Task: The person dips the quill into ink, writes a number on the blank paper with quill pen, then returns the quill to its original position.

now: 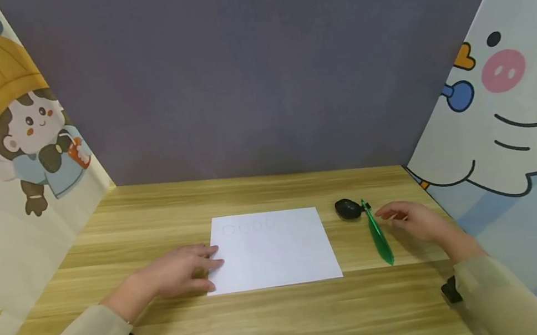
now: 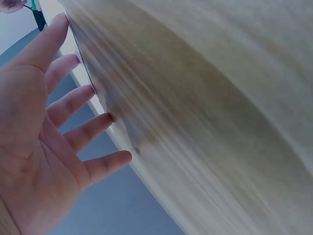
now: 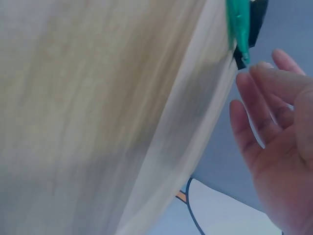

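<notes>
A white sheet of paper [image 1: 273, 250] lies on the wooden table, with a row of several faint outlined shapes [image 1: 248, 227] near its top left. My left hand [image 1: 180, 270] rests at the sheet's left edge, fingers spread and fingertips on the paper; the left wrist view shows the same hand [image 2: 54, 122] palm side. To the right of the sheet is a green leaf-shaped pen [image 1: 379, 237], its narrow end beside a black rounded object [image 1: 348, 209]. My right hand [image 1: 413, 219] hovers just right of the pen [image 3: 239, 24], fingers loosely bent, holding nothing.
The wood-grain table [image 1: 278, 328] meets a dark grey panel [image 1: 256, 68] at the back. Printed cartoon panels stand on both sides, a child in a yellow hat [image 1: 3, 74] at left and a white figure [image 1: 509, 121] at right.
</notes>
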Tool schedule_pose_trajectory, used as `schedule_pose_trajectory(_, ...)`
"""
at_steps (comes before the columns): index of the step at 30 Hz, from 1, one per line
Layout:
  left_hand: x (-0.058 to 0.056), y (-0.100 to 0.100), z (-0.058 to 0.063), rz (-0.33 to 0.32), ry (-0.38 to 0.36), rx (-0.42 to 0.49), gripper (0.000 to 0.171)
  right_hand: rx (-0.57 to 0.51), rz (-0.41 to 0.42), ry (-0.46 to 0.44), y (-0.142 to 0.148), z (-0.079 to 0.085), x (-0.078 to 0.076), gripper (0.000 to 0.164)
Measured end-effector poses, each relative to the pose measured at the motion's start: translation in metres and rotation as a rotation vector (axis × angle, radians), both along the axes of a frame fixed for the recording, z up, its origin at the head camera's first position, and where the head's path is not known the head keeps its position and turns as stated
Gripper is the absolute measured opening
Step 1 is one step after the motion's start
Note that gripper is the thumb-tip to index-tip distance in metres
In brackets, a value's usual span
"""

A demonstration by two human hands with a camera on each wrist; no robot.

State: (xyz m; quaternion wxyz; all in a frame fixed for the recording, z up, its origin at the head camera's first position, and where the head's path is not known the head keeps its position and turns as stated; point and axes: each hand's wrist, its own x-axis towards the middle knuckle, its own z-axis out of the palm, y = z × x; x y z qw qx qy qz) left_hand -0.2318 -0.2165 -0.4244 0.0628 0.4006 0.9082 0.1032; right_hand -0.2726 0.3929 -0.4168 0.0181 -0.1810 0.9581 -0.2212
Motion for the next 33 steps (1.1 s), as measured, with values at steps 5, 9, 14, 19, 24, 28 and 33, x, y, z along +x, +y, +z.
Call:
schedule_pose_trajectory(5, -0.001, 0.000, 0.000, -0.009, 0.023, 0.007, 0.058, -0.014, -0.029, -0.050, 0.001, -0.004, -0.016, 0.032)
schedule_pose_trajectory(9, -0.002, -0.001, -0.003, -0.009, 0.040, 0.010, 0.058, -0.035, -0.032, -0.053, 0.002, -0.010, -0.029, 0.029)
schedule_pose_trajectory(14, -0.002, -0.001, -0.005, -0.003, 0.039, 0.012, 0.058, -0.067, -0.005, -0.056, 0.005, -0.016, -0.039, 0.028)
schedule_pose_trajectory(19, -0.002, 0.000, -0.004, 0.000, 0.027, 0.018, 0.059, -0.066, 0.010, -0.065, 0.006, -0.018, -0.042, 0.029)
schedule_pose_trajectory(24, -0.002, 0.000, -0.003, -0.006, 0.021, 0.034, 0.058, -0.050, 0.026, -0.083, 0.004, -0.018, -0.044, 0.031)
schedule_pose_trajectory(28, -0.003, 0.000, -0.003, -0.005, 0.027, 0.027, 0.058, -0.040, 0.030, -0.105, 0.002, -0.018, -0.047, 0.031)
schedule_pose_trajectory(33, -0.003, 0.001, -0.004, -0.005, 0.042, 0.003, 0.058, -0.050, 0.031, -0.134, 0.001, -0.018, -0.049, 0.031)
